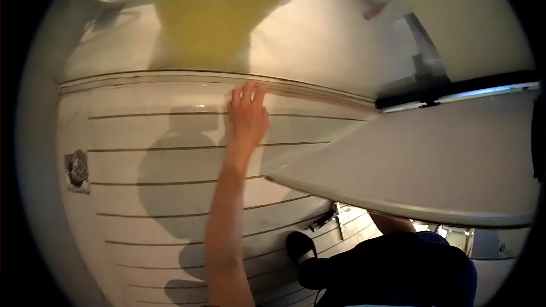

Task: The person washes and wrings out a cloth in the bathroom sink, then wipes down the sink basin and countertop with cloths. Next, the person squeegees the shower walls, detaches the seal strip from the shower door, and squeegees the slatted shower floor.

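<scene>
My left hand (248,115) reaches forward, palm down, fingers slightly spread. Its fingertips touch or hover just over the raised pale ledge (193,78) that crosses the floor; exact contact is unclear. Nothing shows in its grasp. Beneath the hand lies a pale tiled floor (131,165) with dark parallel lines, and shadows fall across it. My right hand does not show.
A yellowish pedestal-shaped object (207,28) stands beyond the ledge. A metal floor drain (78,170) is at the left. A large pale panel (409,153) with a dark-edged rail (455,95) juts in from the right. My dark shoe (300,245) is below.
</scene>
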Demonstrator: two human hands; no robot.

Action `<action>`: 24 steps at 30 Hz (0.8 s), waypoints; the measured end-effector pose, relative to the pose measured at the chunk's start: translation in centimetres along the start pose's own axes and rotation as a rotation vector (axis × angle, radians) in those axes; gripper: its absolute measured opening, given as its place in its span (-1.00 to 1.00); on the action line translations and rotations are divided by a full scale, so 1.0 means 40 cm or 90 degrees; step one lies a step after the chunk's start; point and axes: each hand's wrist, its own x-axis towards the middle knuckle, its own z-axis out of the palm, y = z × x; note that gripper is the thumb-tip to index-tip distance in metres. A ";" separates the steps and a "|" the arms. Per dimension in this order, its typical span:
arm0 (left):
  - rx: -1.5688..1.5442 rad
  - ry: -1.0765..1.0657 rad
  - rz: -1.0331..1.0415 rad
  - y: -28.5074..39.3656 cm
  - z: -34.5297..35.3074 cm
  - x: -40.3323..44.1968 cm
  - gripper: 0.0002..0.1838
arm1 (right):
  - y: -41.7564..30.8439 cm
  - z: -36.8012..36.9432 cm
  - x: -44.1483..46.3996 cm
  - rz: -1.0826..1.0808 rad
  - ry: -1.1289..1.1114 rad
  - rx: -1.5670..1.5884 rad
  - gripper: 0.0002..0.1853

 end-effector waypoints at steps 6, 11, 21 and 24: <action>0.254 -0.127 0.059 -0.059 0.092 0.038 -0.85 | 0.032 -0.011 -0.038 0.033 0.032 0.041 -0.74; 0.263 -0.215 0.116 -0.059 0.041 0.000 -0.90 | 0.038 -0.013 -0.051 0.043 0.045 0.058 -0.75; 0.340 -0.216 0.103 -0.096 -0.278 -0.324 -0.85 | 0.042 0.012 0.004 0.031 0.072 0.036 -0.77; 0.354 -0.222 0.112 -0.110 -0.341 -0.382 -0.79 | 0.037 0.029 0.031 0.027 0.077 0.032 -0.77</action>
